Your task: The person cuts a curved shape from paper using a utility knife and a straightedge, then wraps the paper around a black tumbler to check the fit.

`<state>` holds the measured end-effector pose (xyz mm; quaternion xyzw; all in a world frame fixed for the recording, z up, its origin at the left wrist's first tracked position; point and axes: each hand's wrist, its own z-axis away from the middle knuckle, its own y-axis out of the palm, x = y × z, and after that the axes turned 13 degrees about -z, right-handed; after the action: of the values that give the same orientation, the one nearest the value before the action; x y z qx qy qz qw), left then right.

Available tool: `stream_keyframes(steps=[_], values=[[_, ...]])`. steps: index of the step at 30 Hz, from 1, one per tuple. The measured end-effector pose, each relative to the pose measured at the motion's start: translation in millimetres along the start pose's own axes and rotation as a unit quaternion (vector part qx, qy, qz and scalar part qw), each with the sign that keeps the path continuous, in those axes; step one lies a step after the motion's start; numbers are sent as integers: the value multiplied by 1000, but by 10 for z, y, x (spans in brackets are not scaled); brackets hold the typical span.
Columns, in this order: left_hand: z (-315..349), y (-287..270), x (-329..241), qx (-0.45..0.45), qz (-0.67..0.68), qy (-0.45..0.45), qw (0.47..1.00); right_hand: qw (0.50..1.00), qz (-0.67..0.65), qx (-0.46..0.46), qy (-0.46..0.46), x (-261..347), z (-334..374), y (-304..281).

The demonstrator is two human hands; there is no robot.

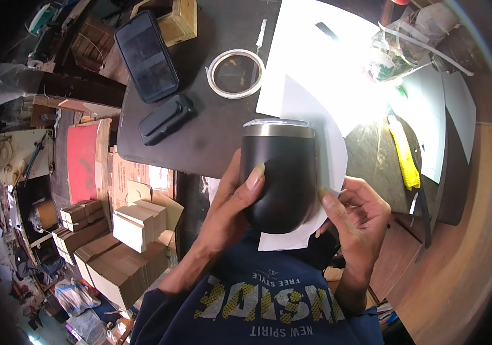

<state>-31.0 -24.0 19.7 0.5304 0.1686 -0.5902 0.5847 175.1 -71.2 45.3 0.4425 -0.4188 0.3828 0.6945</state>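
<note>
A black tumbler (283,178) with a bare metal band and a clear lid (274,122) stands upright in front of my chest. My left hand (231,204) is closed around its left side, thumb across the front. Behind the tumbler curves a white paper sheet (331,155), its lower end showing below the tumbler's base. My right hand (363,221) pinches the sheet's edge at the tumbler's lower right, thumb close to the black wall. The fingers of the left hand behind the tumbler are hidden.
On the dark table (200,141) lie a phone (148,57), a black clip-like object (166,119), a tape roll (211,80) and large white sheets (309,52). A yellow cutter (402,150) lies right, below a plastic bag (386,54). Cardboard boxes (114,264) are stacked at lower left.
</note>
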Motion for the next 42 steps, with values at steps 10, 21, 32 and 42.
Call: stream_keyframes(steps=[10,21,32,42], values=[[-322,-158,-618,-215,-351,153,899,991,102,-69,-43,-65,-315,-181],[-1684,-224,-881,-197,-377,443,789,938,332,-53,-86,-144,-710,-291],[-2464,-368,-1036,-208,-422,452,758,792,543,-206,-190,264,-623,-1264],[-1713,-135,-801,-278,-529,465,653,799,573,-159,-91,357,-630,-1524]])
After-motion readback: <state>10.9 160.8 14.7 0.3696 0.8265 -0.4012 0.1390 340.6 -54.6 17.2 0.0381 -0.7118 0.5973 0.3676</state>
